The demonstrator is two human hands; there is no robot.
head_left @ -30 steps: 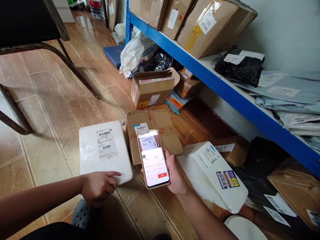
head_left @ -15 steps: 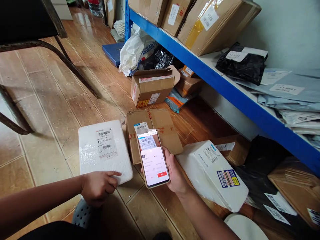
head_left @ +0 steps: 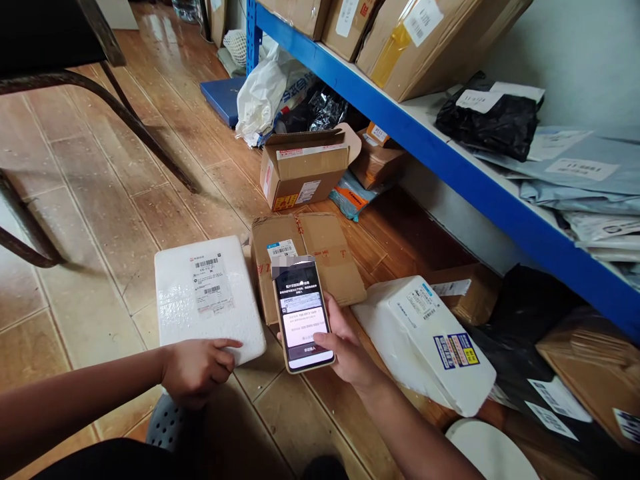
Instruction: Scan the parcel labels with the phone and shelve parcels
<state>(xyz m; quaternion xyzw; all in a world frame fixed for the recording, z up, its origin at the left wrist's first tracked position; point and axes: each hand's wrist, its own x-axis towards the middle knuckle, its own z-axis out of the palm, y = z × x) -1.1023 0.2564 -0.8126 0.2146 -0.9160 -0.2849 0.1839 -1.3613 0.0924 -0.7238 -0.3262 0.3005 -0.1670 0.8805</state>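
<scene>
My right hand [head_left: 345, 347] is wrapped around a smartphone [head_left: 305, 333], its thumb lying over the lower part of the lit screen. The phone shows a dark page with a white panel and hides part of a taped cardboard box [head_left: 335, 267] behind it. On that box a shipping label [head_left: 283, 251] shows just above the phone. To the left, a white foam box [head_left: 175, 293] with a barcode label [head_left: 213, 280] lies on the floor. My left hand [head_left: 200, 370] is at its near edge, holding nothing, index finger stretched over the box and the other fingers bent.
Another white foam box [head_left: 415, 353] lies at right, near black parcels [head_left: 530, 360]. Beyond is an open-flapped carton [head_left: 305, 170]. A blue shelf [head_left: 425, 127] with parcels runs along the right; a chair [head_left: 90, 80] stands at left. A round white lid-like thing [head_left: 485, 453] is bottom right.
My right thumb has moved from the phone's side onto its screen. The display has changed from a white form with a red button to a dark page. My left hand has stayed put.
</scene>
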